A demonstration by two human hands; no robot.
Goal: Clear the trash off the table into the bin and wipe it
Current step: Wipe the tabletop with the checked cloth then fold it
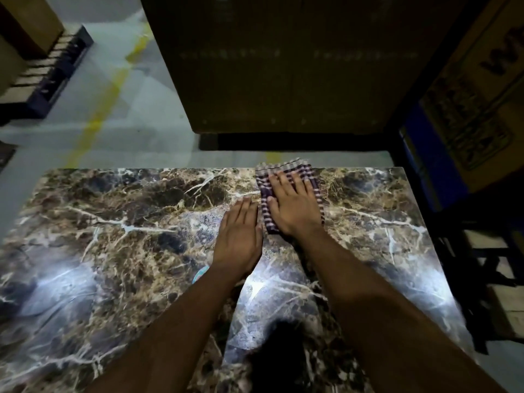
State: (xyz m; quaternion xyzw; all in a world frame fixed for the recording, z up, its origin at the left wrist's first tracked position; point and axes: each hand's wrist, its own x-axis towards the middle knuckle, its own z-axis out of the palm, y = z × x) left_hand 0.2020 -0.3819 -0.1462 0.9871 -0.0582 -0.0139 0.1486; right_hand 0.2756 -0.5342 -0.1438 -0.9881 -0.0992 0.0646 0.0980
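Observation:
A purple-and-white checked cloth (289, 169) lies folded on the brown marble table (113, 222), at its far edge right of centre. My right hand (292, 205) presses flat on the cloth with straight, spread fingers. My left hand (239, 236) rests flat on the bare marble just left of the cloth, fingers straight and together. No trash or bin shows in view.
A large brown cardboard box (283, 66) stands on the floor beyond the table's far edge. A blue rack with printed cartons (467, 109) is at the right. A dark pallet with boxes (42, 75) sits far left, beside a yellow floor line (99, 114).

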